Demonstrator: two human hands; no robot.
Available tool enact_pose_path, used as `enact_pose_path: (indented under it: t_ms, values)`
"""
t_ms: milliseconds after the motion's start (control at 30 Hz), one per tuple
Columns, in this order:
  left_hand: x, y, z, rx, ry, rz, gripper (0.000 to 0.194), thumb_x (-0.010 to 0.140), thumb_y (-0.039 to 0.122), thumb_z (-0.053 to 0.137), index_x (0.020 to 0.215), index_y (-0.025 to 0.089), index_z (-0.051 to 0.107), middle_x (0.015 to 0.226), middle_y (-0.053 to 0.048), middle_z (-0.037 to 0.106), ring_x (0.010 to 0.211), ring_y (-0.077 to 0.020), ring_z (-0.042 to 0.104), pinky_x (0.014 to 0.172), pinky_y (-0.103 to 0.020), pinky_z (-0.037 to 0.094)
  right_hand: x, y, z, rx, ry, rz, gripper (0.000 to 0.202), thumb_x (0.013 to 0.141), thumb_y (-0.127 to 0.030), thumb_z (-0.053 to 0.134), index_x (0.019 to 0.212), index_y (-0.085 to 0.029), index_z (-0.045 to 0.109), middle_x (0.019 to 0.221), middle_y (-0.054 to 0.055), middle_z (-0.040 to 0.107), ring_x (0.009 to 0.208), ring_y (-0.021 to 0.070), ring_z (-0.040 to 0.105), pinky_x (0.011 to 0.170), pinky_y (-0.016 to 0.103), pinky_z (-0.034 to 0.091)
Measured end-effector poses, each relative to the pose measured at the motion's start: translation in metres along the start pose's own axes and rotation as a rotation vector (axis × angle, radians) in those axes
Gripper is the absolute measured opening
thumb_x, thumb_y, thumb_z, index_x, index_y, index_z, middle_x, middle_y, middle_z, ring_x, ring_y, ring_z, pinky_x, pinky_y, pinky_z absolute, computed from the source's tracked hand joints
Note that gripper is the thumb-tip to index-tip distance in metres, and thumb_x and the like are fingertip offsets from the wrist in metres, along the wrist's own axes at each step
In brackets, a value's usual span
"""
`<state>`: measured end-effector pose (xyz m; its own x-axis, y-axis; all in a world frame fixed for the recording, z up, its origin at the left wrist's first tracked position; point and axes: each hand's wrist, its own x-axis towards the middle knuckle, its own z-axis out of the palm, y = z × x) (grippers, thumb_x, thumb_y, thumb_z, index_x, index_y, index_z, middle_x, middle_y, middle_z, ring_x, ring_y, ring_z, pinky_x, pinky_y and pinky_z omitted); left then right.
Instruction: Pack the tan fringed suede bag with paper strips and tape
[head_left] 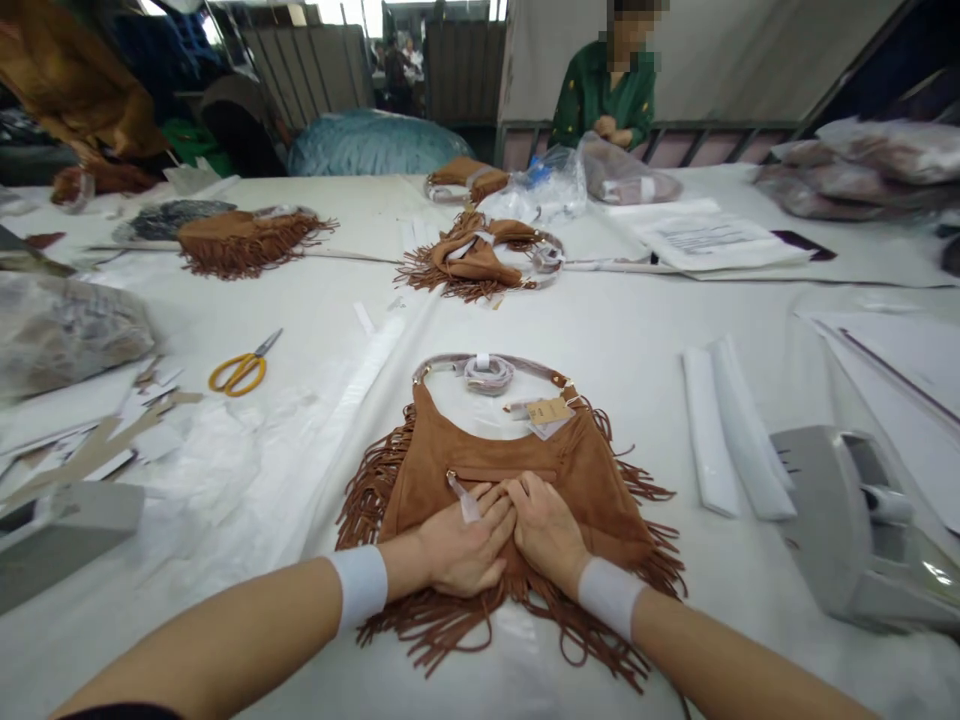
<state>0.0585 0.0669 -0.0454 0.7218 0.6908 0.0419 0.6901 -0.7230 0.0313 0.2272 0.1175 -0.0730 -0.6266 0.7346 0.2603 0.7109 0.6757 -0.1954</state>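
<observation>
A brown suede bag [600, 480] with long fringes lies flat on the white table [630, 340]. Its wrapped strap [488, 374] is coiled inside the handle, and a tan tag [551, 410] hangs at the upper right. My left hand [469, 540] rests flat on the bag below the zip [502, 476], fingers stretched toward the right, beside the zip's wrapped pull. Touching it, my right hand [546, 525] has its fingers bent down against the bag's middle; whether they pinch the suede is hidden.
Yellow scissors [241, 370] and paper scraps [112, 430] lie left. Grey dispensers [855, 510] stand at both sides, white strips [724, 430] near the right one. More fringed bags [480, 258] lie farther back. A person in green [611, 95] is across the table, another at upper left.
</observation>
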Motion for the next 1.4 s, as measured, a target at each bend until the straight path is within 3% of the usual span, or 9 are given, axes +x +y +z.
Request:
enact_pose_path:
  t_ms: [267, 367, 567, 667, 867, 1000, 1133, 1267, 1400]
  values:
    - [-0.008, 0.011, 0.004, 0.07, 0.035, -0.052, 0.063, 0.092, 0.041, 0.035, 0.142, 0.003, 0.031, 0.146, -0.022, 0.037, 0.139, -0.0316, 0.026, 0.113, -0.056, 0.014, -0.014, -0.021, -0.003, -0.106, 0.141, 0.177, 0.025, 0.09, -0.008, 0.04, 0.11, -0.016, 0.052, 0.092, 0.009, 0.058, 0.083, 0.0232, 0.052, 0.07, 0.034, 0.035]
    - [-0.009, 0.012, 0.002, 0.065, 0.024, -0.071, 0.062, 0.092, 0.041, 0.035, 0.142, 0.004, 0.03, 0.146, -0.021, 0.037, 0.14, -0.0313, 0.025, 0.112, -0.057, 0.014, -0.02, -0.02, -0.002, -0.092, 0.135, 0.145, 0.027, 0.09, -0.01, 0.044, 0.114, -0.018, 0.052, 0.093, 0.008, 0.058, 0.083, 0.0237, 0.051, 0.071, 0.035, 0.035]
    - [-0.023, 0.013, 0.006, -0.008, 0.086, 0.103, 0.048, 0.094, 0.024, 0.035, 0.14, 0.009, 0.037, 0.145, -0.017, 0.041, 0.135, -0.0225, 0.036, 0.112, -0.042, 0.026, -0.019, -0.009, 0.003, -0.022, 0.152, 0.088, 0.026, 0.088, -0.009, 0.045, 0.112, -0.017, 0.053, 0.096, 0.008, 0.059, 0.088, 0.0226, 0.052, 0.074, 0.033, 0.038]
    - [-0.031, 0.018, 0.006, -0.038, 0.086, 0.083, 0.046, 0.095, 0.024, 0.037, 0.139, 0.012, 0.04, 0.143, -0.013, 0.045, 0.132, -0.0206, 0.04, 0.111, -0.041, 0.028, -0.021, -0.009, 0.0, 0.029, 0.195, 0.06, 0.024, 0.091, -0.009, 0.037, 0.107, -0.017, 0.053, 0.094, 0.007, 0.06, 0.089, 0.0212, 0.054, 0.078, 0.033, 0.04]
    - [-0.034, 0.028, -0.005, -0.162, 0.073, -0.03, 0.048, 0.096, 0.04, 0.036, 0.138, 0.017, 0.042, 0.141, -0.008, 0.049, 0.131, -0.018, 0.042, 0.114, -0.042, 0.023, -0.077, -0.022, -0.023, 0.158, 0.282, -0.03, 0.015, 0.09, -0.019, 0.042, 0.102, -0.019, 0.051, 0.098, 0.008, 0.06, 0.094, 0.0225, 0.053, 0.085, 0.038, 0.042]
    - [-0.034, 0.039, 0.0, -0.21, 0.1, -0.107, 0.07, 0.089, 0.057, 0.042, 0.143, 0.014, 0.033, 0.145, -0.013, 0.043, 0.133, -0.0241, 0.039, 0.115, -0.05, 0.017, -0.109, -0.036, -0.019, 0.123, 0.304, 0.078, 0.033, 0.078, -0.031, 0.061, 0.107, -0.018, 0.052, 0.104, 0.011, 0.057, 0.099, 0.0291, 0.051, 0.086, 0.045, 0.041]
    - [-0.034, 0.045, 0.006, -0.195, 0.094, -0.136, 0.062, 0.09, 0.041, 0.042, 0.145, 0.014, 0.03, 0.147, -0.013, 0.04, 0.136, -0.0243, 0.035, 0.115, -0.053, 0.014, -0.102, -0.043, -0.006, 0.039, 0.278, 0.188, 0.03, 0.076, -0.023, 0.061, 0.104, -0.02, 0.053, 0.102, 0.011, 0.058, 0.095, 0.0296, 0.051, 0.081, 0.044, 0.041]
    - [-0.034, 0.044, 0.006, -0.177, 0.049, -0.115, 0.062, 0.089, 0.029, 0.04, 0.147, 0.013, 0.024, 0.151, -0.013, 0.034, 0.138, -0.0242, 0.03, 0.115, -0.055, 0.014, -0.094, -0.035, 0.0, -0.033, 0.276, 0.062, 0.032, 0.072, -0.01, 0.056, 0.102, -0.019, 0.056, 0.093, 0.008, 0.06, 0.085, 0.0274, 0.053, 0.073, 0.041, 0.044]
    - [-0.033, 0.044, 0.007, -0.15, -0.004, -0.079, 0.07, 0.084, 0.026, 0.044, 0.148, 0.013, 0.02, 0.153, -0.014, 0.028, 0.139, -0.0271, 0.028, 0.115, -0.056, 0.016, -0.109, -0.008, 0.0, -0.107, 0.361, -0.045, 0.036, 0.076, -0.001, 0.045, 0.104, -0.02, 0.058, 0.093, 0.008, 0.062, 0.081, 0.024, 0.056, 0.072, 0.037, 0.047]
